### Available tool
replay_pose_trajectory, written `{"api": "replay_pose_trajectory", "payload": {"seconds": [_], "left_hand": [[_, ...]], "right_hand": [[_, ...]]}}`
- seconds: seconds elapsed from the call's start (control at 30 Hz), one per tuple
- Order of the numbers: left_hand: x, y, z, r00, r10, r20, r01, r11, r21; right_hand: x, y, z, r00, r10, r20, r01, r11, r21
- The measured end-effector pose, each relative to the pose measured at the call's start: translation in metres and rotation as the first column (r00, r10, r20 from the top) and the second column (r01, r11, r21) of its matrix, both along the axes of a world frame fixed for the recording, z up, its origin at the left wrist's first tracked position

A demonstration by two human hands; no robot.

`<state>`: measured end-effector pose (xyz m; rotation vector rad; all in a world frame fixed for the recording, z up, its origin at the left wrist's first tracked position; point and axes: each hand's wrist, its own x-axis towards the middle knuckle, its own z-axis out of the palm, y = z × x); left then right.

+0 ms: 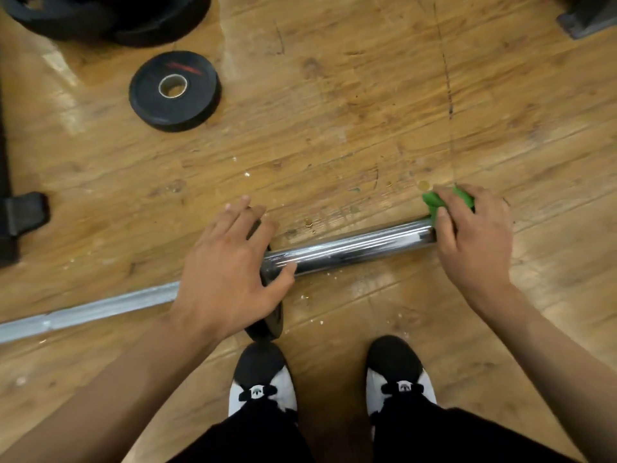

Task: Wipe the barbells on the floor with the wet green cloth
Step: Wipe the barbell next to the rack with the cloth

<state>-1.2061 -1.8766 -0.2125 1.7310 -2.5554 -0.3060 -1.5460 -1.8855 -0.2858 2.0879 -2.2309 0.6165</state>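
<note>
— Shoes (pixel 262 379) come first, black and white, down at 6 o'clock on the wooden floor (pixel 334 111). What are the hands doing?
— Left hand (pixel 230 262) is at 8 o'clock, close to the middle. Its fingers are spread out flat. It rests on the small black plate (pixel 267 325) that sits on the barbell (pixel 350 247), and it holds nothing.
— And the other one?
— Right hand (pixel 474 235) is at 3 o'clock. Its fingers are curled round the green cloth (pixel 434 200), right at the very end of the bar's shiny thick part.
— Where does the bar go?
— It lies on the floor from that end off to 8 o'clock, where the thin grey part runs out of view.
— Which step is this?
— I think it is the wiping of the shiny end. The left hand seems to stop the bar from rolling.
— What next?
— My guess: slide the cloth toward the black plate, pressed tight. Then the grey part needs a wipe too.
— Anything else?
— One loose weight plate (pixel 175 91) up near 10 o'clock, well apart from the bar, and a pile of plates (pixel 100 15) in the far corner beyond it.
</note>
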Motion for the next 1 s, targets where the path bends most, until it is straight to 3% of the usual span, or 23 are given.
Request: {"api": "replay_pose_trajectory", "payload": {"seconds": [0.13, 0.3, 0.43, 0.63, 0.73, 0.8, 0.87, 1.0], "left_hand": [[-0.004, 0.009, -0.005, 0.992, 0.02, -0.121, -0.029, 0.997, -0.074], [-0.01, 0.029, -0.011, 0.993, -0.026, -0.112, 0.006, 0.985, -0.175], [-0.012, 0.039, -0.013, 0.995, -0.047, -0.092, 0.026, 0.974, -0.225], [-0.017, 0.042, -0.015, 0.995, -0.024, -0.094, 0.001, 0.97, -0.243], [-0.02, 0.04, -0.015, 0.997, -0.015, -0.072, -0.003, 0.969, -0.246], [-0.023, 0.036, -0.013, 0.998, -0.014, -0.054, 0.001, 0.972, -0.234], [-0.025, 0.032, -0.011, 0.999, -0.019, -0.029, 0.013, 0.976, -0.216], [-0.026, 0.027, -0.01, 1.0, -0.02, -0.021, 0.016, 0.981, -0.193]], "right_hand": [[0.038, -0.002, 0.008, 0.982, -0.19, -0.007, 0.19, 0.98, 0.065], [0.153, 0.016, 0.014, 0.981, 0.195, -0.013, -0.19, 0.964, 0.185], [0.124, 0.024, 0.019, 0.936, 0.35, 0.029, -0.348, 0.914, 0.209], [-0.013, 0.023, 0.013, 0.994, -0.08, -0.078, 0.089, 0.988, 0.123], [0.003, 0.014, 0.012, 0.961, -0.271, -0.045, 0.275, 0.951, 0.14], [0.048, 0.015, 0.014, 0.982, -0.182, -0.053, 0.188, 0.969, 0.159], [0.099, 0.019, 0.016, 1.0, 0.026, -0.01, -0.024, 0.979, 0.201], [0.152, 0.021, 0.021, 0.964, 0.263, 0.033, -0.263, 0.932, 0.248]]}}
